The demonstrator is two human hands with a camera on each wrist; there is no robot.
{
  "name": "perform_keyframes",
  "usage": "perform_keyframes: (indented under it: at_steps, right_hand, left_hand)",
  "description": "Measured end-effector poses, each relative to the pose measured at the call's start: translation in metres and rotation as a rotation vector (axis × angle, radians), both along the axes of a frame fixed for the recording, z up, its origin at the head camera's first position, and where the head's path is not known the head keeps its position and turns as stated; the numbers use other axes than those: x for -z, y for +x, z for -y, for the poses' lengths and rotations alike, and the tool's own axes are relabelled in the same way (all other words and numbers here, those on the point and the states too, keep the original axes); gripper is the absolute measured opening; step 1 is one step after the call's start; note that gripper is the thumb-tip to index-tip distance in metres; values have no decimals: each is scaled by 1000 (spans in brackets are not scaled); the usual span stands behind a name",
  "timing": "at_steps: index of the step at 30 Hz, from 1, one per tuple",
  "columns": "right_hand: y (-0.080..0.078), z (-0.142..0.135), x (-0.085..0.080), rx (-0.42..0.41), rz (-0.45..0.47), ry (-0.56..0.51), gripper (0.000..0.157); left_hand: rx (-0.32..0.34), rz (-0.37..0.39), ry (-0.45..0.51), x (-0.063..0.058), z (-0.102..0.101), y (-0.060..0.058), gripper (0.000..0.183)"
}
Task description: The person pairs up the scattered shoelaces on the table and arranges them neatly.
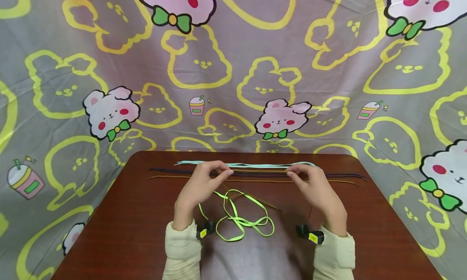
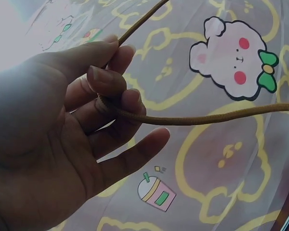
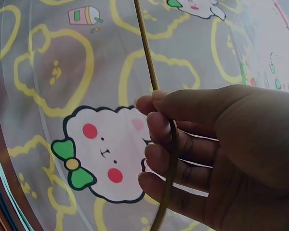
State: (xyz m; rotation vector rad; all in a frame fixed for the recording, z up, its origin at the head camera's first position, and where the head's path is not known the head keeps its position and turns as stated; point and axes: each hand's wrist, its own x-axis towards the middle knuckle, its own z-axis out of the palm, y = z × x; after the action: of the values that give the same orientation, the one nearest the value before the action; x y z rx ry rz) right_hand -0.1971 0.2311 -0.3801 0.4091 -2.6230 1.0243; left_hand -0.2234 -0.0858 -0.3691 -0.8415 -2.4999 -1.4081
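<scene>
My left hand [image 1: 202, 183] and right hand [image 1: 316, 187] pinch a thin brown shoelace [image 1: 259, 171] and stretch a length of it between them above the table. In the left wrist view, thumb and forefinger grip the brown lace [image 2: 207, 119], which bends around the curled fingers and trails off to the right. The right wrist view shows the lace [image 3: 145, 48] pinched at the thumb tip and running down past the other fingers. A loose yellow-green shoelace [image 1: 233, 215] lies in tangled loops on the table between my forearms.
Along the back of the dark wooden table [image 1: 127, 231] lie mint laces [image 1: 251, 165], dark navy laces [image 1: 343, 175] and another brown lace [image 1: 343, 181], stretched sideways. A patterned cloth [image 1: 233, 69] with cartoon figures hangs behind and at both sides.
</scene>
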Motion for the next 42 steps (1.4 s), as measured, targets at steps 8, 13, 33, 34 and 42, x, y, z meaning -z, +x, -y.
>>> perform_keyframes:
  at_steps: [8,13,33,34,42]
  right_hand:
    - [0,-8,0,44,30,4,14]
    - [1,-15,0,83,40,8,17]
    - [3,-56,-5,219,-29,95,20]
    - [2,-59,-6,220,-40,105,19]
    - [5,-94,-10,245,-79,185,19]
  left_hand:
    - [-39,17,20,-4,14,4,10]
    - [-47,19,39,-4,22,3,10]
    - [-133,7,37,-7,60,6,11]
    - [-133,7,20,-8,64,6,12]
    - [-163,9,-155,-17,94,1,13]
